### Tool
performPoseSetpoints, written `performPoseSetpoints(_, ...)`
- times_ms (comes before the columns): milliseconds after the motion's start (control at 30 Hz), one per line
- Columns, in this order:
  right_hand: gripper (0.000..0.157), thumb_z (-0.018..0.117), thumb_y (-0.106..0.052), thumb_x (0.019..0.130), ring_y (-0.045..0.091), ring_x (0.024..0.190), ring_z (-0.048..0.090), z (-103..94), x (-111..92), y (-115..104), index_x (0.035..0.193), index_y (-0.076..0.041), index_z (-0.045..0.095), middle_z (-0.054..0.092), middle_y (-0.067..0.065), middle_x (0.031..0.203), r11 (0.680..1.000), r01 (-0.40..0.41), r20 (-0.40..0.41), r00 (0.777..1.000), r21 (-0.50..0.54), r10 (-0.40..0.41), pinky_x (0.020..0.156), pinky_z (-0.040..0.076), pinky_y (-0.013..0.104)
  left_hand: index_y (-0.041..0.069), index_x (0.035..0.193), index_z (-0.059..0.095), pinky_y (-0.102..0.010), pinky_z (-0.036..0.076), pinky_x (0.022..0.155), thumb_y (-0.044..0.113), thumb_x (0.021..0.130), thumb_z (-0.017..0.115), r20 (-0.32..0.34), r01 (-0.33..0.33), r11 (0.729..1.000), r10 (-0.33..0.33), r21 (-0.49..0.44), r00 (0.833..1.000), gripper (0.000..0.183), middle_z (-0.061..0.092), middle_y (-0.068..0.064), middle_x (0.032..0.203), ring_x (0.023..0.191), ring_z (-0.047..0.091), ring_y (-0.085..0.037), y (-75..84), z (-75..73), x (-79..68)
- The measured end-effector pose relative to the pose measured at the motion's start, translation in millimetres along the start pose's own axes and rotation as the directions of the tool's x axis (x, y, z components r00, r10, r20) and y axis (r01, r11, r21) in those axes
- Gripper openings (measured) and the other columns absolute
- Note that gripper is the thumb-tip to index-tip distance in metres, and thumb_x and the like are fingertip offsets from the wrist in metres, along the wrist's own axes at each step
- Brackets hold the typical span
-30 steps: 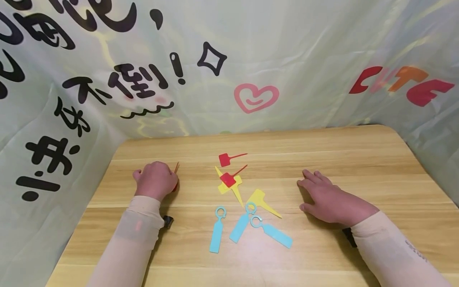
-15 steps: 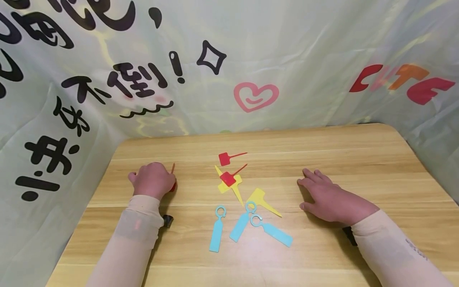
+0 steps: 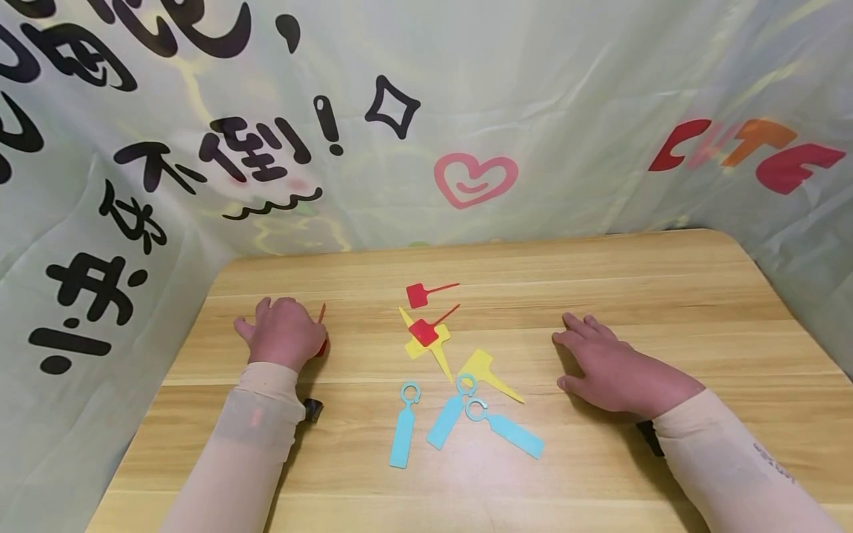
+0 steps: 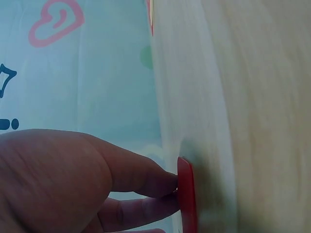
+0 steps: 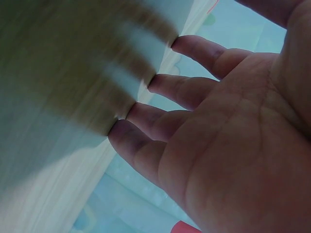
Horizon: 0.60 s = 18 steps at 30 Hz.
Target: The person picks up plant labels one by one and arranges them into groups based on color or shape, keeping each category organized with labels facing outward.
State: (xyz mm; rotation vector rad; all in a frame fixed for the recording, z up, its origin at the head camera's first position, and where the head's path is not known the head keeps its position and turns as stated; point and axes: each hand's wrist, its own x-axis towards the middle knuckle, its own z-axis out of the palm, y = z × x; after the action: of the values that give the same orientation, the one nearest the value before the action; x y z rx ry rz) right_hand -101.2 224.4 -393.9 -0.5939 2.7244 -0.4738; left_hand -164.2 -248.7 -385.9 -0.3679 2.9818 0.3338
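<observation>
My left hand (image 3: pixel 283 334) is low over the left side of the table, thumb and finger pinching at a small red plant label (image 4: pixel 187 196). Only that label's thin stem and one edge show past the hand in the head view. My right hand (image 3: pixel 616 370) rests palm down on the right, fingers spread, fingertips at the tabletop and holding nothing. Between the hands lie a red label (image 3: pixel 417 296) with a thin stem, another red label (image 3: pixel 423 333) across crossed yellow labels (image 3: pixel 440 359), and a yellow T-shaped label (image 3: pixel 478 366). Blue ring-ended tags (image 3: pixel 402 440) lie in front.
The wooden table (image 3: pixel 666 281) has rounded back corners. A pale printed cloth (image 3: pixel 566 111) with dark characters and a pink heart hangs behind it and along the left side. Black straps show at both wrists.
My left hand has shifted slightly left with the red label, and its outer fingers have loosened and spread from a fist. My right hand and the labels in the middle stay put.
</observation>
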Motion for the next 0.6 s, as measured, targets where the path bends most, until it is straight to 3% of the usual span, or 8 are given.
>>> performPoseSetpoints(133,0.067,0.071,-0.033,0.095,0.06,0.146,0.016,-0.9,-0.2,-0.8,0.147,0.002,0.047,0.021,0.032,0.163,1.0,-0.004,0.0,1.0,-0.003,0.004,0.108,0.024,0.076,0.011,0.054,0.059,-0.083,0.001,0.099,0.014,0.079,0.059,-0.001,-0.012,1.0,0.012,0.011,1.0,0.025,0.064,-0.016,0.123,0.145,0.022,-0.049,0.3,-0.6,0.1)
performPoseSetpoints(233,0.066,0.07,-0.032,0.096,0.06,0.146,0.016,-1.9,0.0,-1.5,0.147,0.002,0.047,0.021,0.032,0.163,1.0,-0.003,0.0,1.0,0.005,0.003,0.11,0.023,0.074,0.011,0.055,0.06,-0.084,-0.001,0.1,0.015,0.079,0.06,0.0,-0.012,1.0,0.012,0.014,1.0,0.024,0.064,-0.016,0.126,0.147,0.022,-0.048,0.8,-1.3,-0.2)
performPoseSetpoints(467,0.067,0.071,-0.033,0.096,0.06,0.146,0.016,-0.5,0.6,0.7,0.147,0.003,0.047,0.021,0.032,0.162,1.0,0.001,0.002,1.0,0.007,-0.001,0.11,0.023,0.074,0.011,0.055,0.06,-0.084,-0.001,0.1,0.014,0.079,0.06,0.004,-0.009,1.0,0.008,0.003,1.0,0.024,0.067,-0.014,0.115,0.148,0.022,-0.047,1.1,-2.3,-2.0)
performPoseSetpoints(600,0.066,0.07,-0.032,0.096,0.06,0.146,0.016,-0.3,1.0,0.4,0.147,0.003,0.047,0.021,0.032,0.162,1.0,0.003,0.001,1.0,0.005,-0.003,0.11,0.023,0.073,0.012,0.054,0.059,-0.082,0.002,0.1,0.014,0.077,0.059,0.002,-0.003,1.0,0.003,0.0,1.0,0.023,0.068,-0.011,0.094,0.147,0.025,-0.046,0.9,-1.6,-1.9)
